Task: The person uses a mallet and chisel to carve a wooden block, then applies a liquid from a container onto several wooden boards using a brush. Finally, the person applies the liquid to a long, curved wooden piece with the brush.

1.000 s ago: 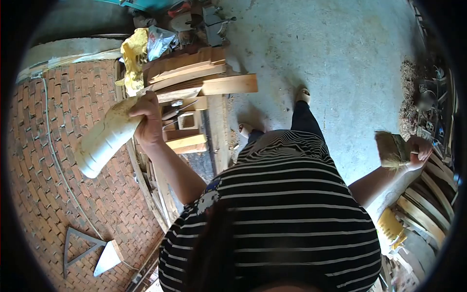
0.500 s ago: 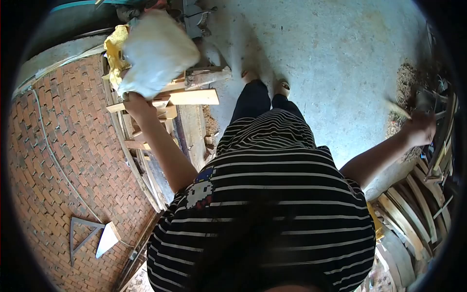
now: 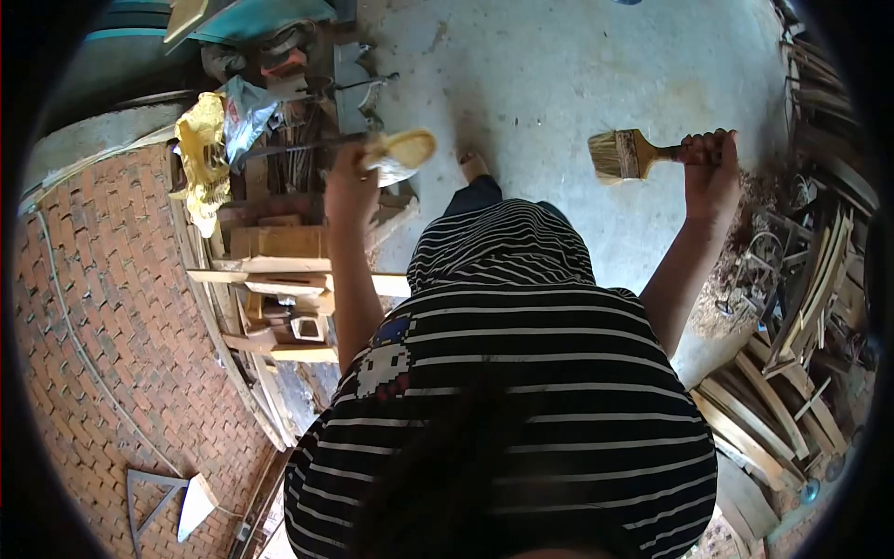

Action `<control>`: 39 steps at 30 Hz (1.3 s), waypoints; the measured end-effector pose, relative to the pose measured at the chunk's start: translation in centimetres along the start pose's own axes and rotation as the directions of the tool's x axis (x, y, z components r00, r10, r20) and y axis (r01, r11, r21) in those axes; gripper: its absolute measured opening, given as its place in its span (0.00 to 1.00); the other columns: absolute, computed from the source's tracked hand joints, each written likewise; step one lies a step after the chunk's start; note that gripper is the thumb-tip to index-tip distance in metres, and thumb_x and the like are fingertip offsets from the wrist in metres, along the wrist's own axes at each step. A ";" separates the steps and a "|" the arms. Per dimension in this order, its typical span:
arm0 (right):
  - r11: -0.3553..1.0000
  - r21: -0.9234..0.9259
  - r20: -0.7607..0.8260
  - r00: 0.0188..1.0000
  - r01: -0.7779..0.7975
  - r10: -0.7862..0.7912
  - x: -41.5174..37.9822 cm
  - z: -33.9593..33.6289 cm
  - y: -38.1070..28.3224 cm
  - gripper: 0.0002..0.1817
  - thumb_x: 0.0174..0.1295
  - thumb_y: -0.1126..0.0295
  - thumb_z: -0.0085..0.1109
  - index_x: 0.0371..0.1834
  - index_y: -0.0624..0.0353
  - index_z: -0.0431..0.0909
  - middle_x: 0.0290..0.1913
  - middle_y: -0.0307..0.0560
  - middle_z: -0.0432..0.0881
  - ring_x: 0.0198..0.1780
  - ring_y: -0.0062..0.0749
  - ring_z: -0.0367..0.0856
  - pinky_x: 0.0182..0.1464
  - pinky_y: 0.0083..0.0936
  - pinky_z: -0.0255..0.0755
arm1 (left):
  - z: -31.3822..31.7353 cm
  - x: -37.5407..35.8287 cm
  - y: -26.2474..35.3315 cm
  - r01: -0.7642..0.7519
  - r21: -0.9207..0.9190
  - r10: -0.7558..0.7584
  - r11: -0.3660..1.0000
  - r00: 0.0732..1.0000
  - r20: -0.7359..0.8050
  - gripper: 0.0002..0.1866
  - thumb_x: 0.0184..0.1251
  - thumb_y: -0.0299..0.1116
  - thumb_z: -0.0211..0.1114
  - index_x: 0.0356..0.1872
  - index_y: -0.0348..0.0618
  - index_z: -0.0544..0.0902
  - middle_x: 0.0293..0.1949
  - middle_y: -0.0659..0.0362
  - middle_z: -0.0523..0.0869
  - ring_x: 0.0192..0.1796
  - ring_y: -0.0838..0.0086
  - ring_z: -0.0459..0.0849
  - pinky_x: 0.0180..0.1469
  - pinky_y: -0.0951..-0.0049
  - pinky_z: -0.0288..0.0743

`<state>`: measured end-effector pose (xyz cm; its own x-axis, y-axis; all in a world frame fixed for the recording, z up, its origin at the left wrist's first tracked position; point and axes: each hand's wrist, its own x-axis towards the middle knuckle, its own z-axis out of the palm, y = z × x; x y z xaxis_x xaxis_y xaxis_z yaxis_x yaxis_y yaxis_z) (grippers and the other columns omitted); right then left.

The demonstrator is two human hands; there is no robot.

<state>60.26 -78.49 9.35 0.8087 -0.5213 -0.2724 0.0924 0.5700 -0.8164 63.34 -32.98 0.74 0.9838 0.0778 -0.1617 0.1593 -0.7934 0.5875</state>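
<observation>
My right hand (image 3: 713, 166) is wrapped round the handle of a wide, flat paintbrush (image 3: 618, 156). Its pale bristles point left over the grey floor. Out to the left, my left hand (image 3: 354, 186) is closed round a small object with a yellowish oval face and a whitish lower side (image 3: 402, 154); I cannot tell its kind. Behind that hand a clear plastic bag (image 3: 248, 116) hangs beside a crumpled yellow sheet (image 3: 205, 154). Close below the hand are wooden boards (image 3: 279, 244).
A brick wall (image 3: 102, 345) runs along the left, with a triangular metal frame (image 3: 140, 498) at its lower end. Wood pieces (image 3: 754, 410) are piled at the right. Wood shavings (image 3: 722, 298) lie on the concrete floor (image 3: 559, 65) near that pile.
My left hand has let go of the pale, blurred sheet-like thing and now holds the small oval-faced object further right. My right hand has swung forward and inward, bringing the paintbrush into clear view.
</observation>
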 end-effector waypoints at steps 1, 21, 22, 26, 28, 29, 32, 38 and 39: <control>1.000 0.007 -0.063 0.998 0.024 -0.023 0.9 1.5 0.4 0.12 0.71 0.63 0.46 0.31 0.58 0.68 0.23 0.37 0.63 0.30 0.30 0.63 0.43 0.34 0.66 | 0.1 1.3 1.1 -0.048 -0.061 0.051 0.997 0.998 0.047 0.16 0.51 0.28 0.63 0.44 0.45 0.75 0.39 0.51 0.83 0.43 0.51 0.81 0.43 0.59 0.75; 0.958 -0.141 0.621 0.732 -0.248 0.281 16.3 27.3 14.4 0.12 0.65 0.69 0.46 0.23 0.55 0.61 0.16 0.38 0.62 0.21 0.26 0.61 0.33 0.29 0.63 | -2.1 20.1 11.4 -0.261 -0.334 0.282 0.906 0.959 0.015 0.14 0.44 0.29 0.73 0.34 0.40 0.81 0.32 0.53 0.82 0.39 0.56 0.78 0.42 0.63 0.72; 0.968 -0.201 0.637 0.732 -0.147 0.243 17.4 28.6 15.0 0.11 0.64 0.73 0.45 0.23 0.57 0.62 0.18 0.39 0.65 0.22 0.25 0.62 0.34 0.25 0.64 | -2.5 21.2 12.4 -0.213 -0.360 0.231 0.908 0.973 0.008 0.14 0.44 0.28 0.73 0.33 0.40 0.81 0.32 0.53 0.82 0.39 0.56 0.79 0.42 0.63 0.72; 0.867 -0.377 0.859 0.474 0.326 0.194 23.2 31.7 16.9 0.05 0.64 0.73 0.53 0.32 0.61 0.74 0.26 0.41 0.76 0.30 0.24 0.74 0.37 0.21 0.69 | -3.9 26.7 15.1 -0.192 -0.309 0.177 0.932 0.981 -0.077 0.12 0.44 0.28 0.72 0.33 0.44 0.82 0.31 0.54 0.82 0.38 0.56 0.81 0.39 0.64 0.74; 0.824 -0.402 0.890 0.382 0.399 0.249 26.5 34.4 17.3 0.05 0.63 0.71 0.54 0.33 0.61 0.74 0.29 0.43 0.77 0.32 0.29 0.76 0.39 0.24 0.70 | -4.6 29.6 16.4 -0.188 -0.246 0.167 0.951 0.980 -0.105 0.12 0.43 0.28 0.71 0.32 0.45 0.82 0.31 0.55 0.82 0.37 0.57 0.81 0.37 0.63 0.75; 0.767 -0.452 0.887 0.317 0.455 0.335 27.2 35.2 17.4 0.06 0.62 0.70 0.56 0.35 0.62 0.74 0.31 0.46 0.77 0.35 0.35 0.78 0.41 0.27 0.72 | -4.8 30.6 16.5 -0.164 -0.172 0.146 0.971 0.983 -0.109 0.12 0.43 0.28 0.71 0.32 0.46 0.82 0.31 0.56 0.82 0.37 0.57 0.81 0.38 0.63 0.75; 0.649 -0.198 0.978 0.102 0.734 0.183 30.4 38.9 18.4 0.07 0.61 0.74 0.57 0.40 0.63 0.75 0.38 0.48 0.77 0.40 0.36 0.77 0.45 0.26 0.71 | -5.2 33.1 17.1 -0.127 -0.087 0.110 0.988 0.978 -0.176 0.11 0.42 0.28 0.69 0.31 0.46 0.82 0.31 0.57 0.83 0.37 0.58 0.82 0.39 0.63 0.76; 0.712 -0.455 0.876 0.128 0.534 0.465 34.4 43.5 21.1 0.10 0.60 0.69 0.59 0.41 0.61 0.76 0.40 0.52 0.78 0.44 0.45 0.78 0.47 0.32 0.73 | -5.6 39.9 15.3 -0.036 -0.130 -0.011 0.991 0.939 -0.344 0.10 0.44 0.28 0.67 0.31 0.46 0.81 0.31 0.59 0.82 0.37 0.60 0.82 0.39 0.64 0.76; 0.710 -0.452 0.875 0.115 0.541 0.470 35.2 44.4 21.8 0.10 0.60 0.69 0.59 0.41 0.61 0.76 0.40 0.52 0.78 0.44 0.45 0.78 0.47 0.32 0.73 | -6.2 41.4 15.2 -0.033 -0.081 0.005 0.996 0.946 -0.323 0.10 0.44 0.28 0.69 0.31 0.44 0.81 0.31 0.57 0.82 0.37 0.59 0.82 0.38 0.65 0.76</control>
<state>116.49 -56.21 4.59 0.6446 0.7639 0.0305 0.2401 -0.1644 -0.9567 106.95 -38.08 7.93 0.9584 0.2651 0.1058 0.1334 -0.7437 0.6550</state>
